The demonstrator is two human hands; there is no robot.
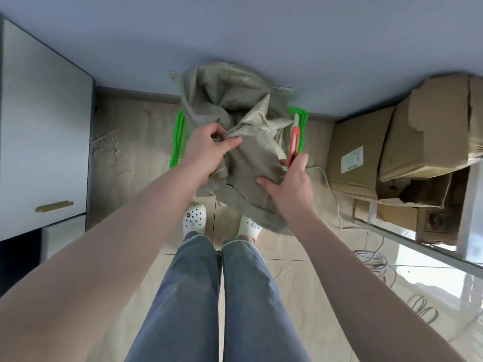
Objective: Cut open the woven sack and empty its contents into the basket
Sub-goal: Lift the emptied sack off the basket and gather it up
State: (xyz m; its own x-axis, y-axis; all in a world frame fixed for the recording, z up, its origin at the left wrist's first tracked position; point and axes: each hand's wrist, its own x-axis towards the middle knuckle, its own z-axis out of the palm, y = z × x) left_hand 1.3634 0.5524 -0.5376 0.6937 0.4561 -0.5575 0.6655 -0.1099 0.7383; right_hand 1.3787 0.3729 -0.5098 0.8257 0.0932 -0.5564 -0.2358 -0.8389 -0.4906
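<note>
A grey-green woven sack (235, 108) stands crumpled over a bright green plastic basket (179, 137) on the floor against the wall. The sack hides most of the basket; only its left and right rims show. My left hand (209, 150) pinches a fold of the sack near its middle. My right hand (290, 184) lies on the sack's lower right part, fingers spread on the cloth, while its thumb side grips a red utility knife (294, 142) that points away from me along the sack's right edge. The sack's contents are hidden.
Stacked cardboard boxes (392, 150) stand close on the right. A white cabinet (41, 131) with a brass handle is on the left. White cables (371, 259) and scraps of cord lie on the tiled floor. My feet in white clogs (194, 218) are just below the sack.
</note>
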